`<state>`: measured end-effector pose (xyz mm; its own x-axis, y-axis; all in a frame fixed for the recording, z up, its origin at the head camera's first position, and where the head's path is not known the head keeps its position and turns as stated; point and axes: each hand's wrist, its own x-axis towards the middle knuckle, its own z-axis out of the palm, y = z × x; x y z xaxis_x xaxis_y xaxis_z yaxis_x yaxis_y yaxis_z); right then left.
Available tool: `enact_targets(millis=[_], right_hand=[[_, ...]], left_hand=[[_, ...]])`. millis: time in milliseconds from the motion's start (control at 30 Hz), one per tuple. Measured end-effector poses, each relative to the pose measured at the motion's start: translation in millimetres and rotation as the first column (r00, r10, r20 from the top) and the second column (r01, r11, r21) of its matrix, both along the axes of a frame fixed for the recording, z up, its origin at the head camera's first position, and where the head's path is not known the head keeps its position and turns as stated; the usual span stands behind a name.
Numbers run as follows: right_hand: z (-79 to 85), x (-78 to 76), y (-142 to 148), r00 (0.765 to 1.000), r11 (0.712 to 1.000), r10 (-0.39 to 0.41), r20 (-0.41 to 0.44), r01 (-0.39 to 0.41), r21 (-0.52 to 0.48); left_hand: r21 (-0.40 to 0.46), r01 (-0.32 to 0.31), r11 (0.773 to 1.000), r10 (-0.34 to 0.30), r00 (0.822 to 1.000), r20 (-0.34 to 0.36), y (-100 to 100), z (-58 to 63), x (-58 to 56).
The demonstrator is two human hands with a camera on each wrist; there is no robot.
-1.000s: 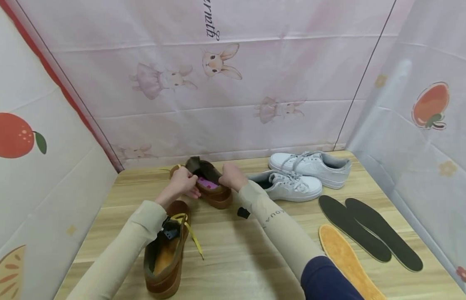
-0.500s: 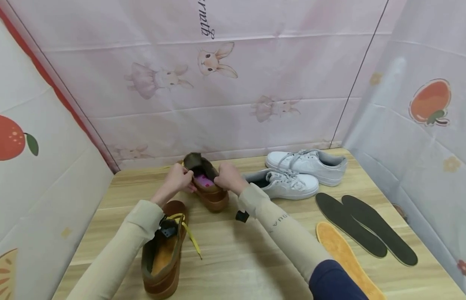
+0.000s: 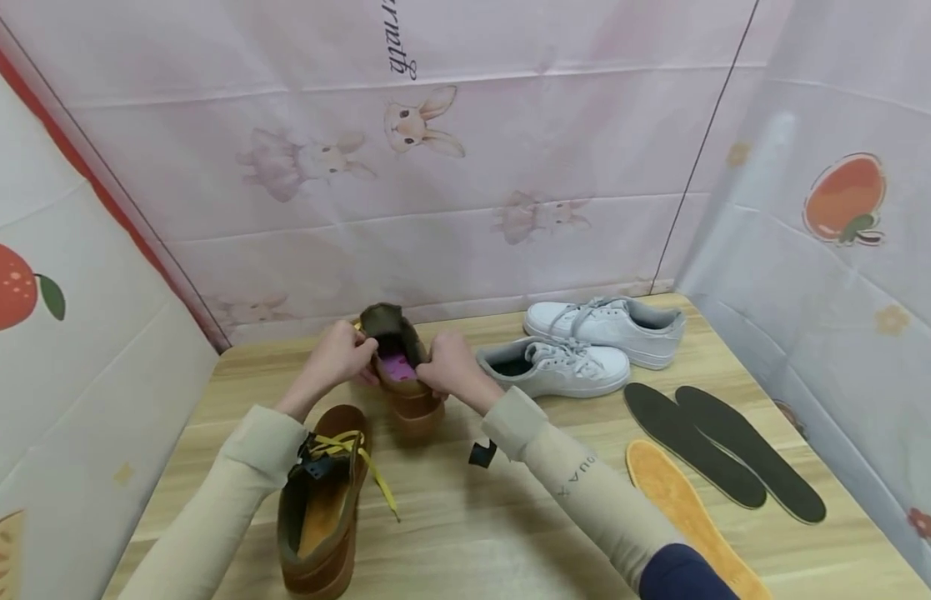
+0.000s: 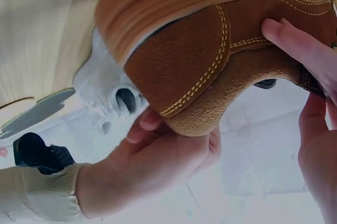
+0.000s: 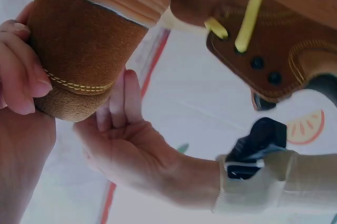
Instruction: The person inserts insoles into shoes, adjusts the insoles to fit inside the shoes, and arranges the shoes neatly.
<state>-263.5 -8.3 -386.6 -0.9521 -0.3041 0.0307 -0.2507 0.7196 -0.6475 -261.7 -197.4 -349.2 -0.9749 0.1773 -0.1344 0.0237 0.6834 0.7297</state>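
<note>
Far brown shoe (image 3: 412,406): purple insole (image 3: 397,367) inside, seemingly being fitted
Grip: left hand (image 3: 335,354) and right hand (image 3: 453,365) pinch its rim (image 4: 239,75)
Insole: next, probably pressing flat

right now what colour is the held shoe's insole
The insole is purple with darker marks, best in the head view.

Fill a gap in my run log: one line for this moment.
left hand: grips far brown shoe collar | right hand: grips same collar | inside: pink surface
</note>
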Motion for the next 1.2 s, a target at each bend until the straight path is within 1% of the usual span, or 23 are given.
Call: enact_targets(millis=[100,167,233,367,467,567,700,767,800,933,1033,1100,1200], right_hand=[[5.8,7.9,1,1.0,0.999,-0.01,0.024,0.011,-0.035],[9.5,12.4,2,0.999,0.999,-0.019,0.036,0.02,-0.043],[13.4,16.8,4,0.999,0.999,-0.018,0.031,0.019,-0.027],[21.4,27.8,10,0.999,1.0,0.012,0.033,-0.011,-0.012],[26.6,39.5,18,0.998,0.998,0.038,0.052,-0.035,-0.045],[30.0,53.8,27,0.994,0.993,0.069,0.084,-0.061,-0.097],[31.8,76.5,39,0.983,0.987,0.116,0.143,-0.098,-0.129],[31.4,89.6,46,0.975,0.986,0.127,0.181,-0.104,-0.134],[30.7,96.1,49,0.972,0.985,0.13,0.198,-0.104,-0.137],[26.1,121.7,59,0.961,0.984,0.135,0.24,-0.101,-0.149],[21.3,138.9,65,0.961,0.983,0.133,0.242,-0.096,-0.16],[17.6,148.8,69,0.963,0.983,0.118,0.241,-0.08,-0.165],[10.4,160.8,73,0.966,0.983,0.092,0.242,-0.049,-0.179]], left_hand=[[-0.043,0.017,0.999,-0.018,1.0,-0.019,2,9.4,5.7],[-0.048,0.017,0.999,-0.018,1.0,-0.023,4,14.1,9.3],[-0.048,0.015,0.999,-0.017,0.999,-0.03,6,17.2,13.8],[-0.027,0.02,0.999,-0.021,0.999,-0.042,10,19.8,24.1],[-0.008,0.031,0.999,-0.031,0.999,-0.035,14,21.2,32.9],[0.018,0.06,0.998,-0.059,0.997,-0.043,20,21.9,43.2],[-0.003,0.114,0.993,-0.114,0.99,-0.081,31,21.6,60.9],[-0.062,0.149,0.987,-0.156,0.981,-0.114,38,20.9,70.5],[-0.086,0.167,0.982,-0.177,0.977,-0.12,41,20.5,75.4],[-0.155,0.26,0.953,-0.283,0.948,-0.147,53,15.9,93.1],[-0.164,0.314,0.935,-0.338,0.929,-0.15,62,7.9,104.2],[-0.159,0.329,0.931,-0.352,0.924,-0.15,67,1.6,110.5],[-0.16,0.34,0.927,-0.365,0.916,-0.168,72,-8.4,116.8]])
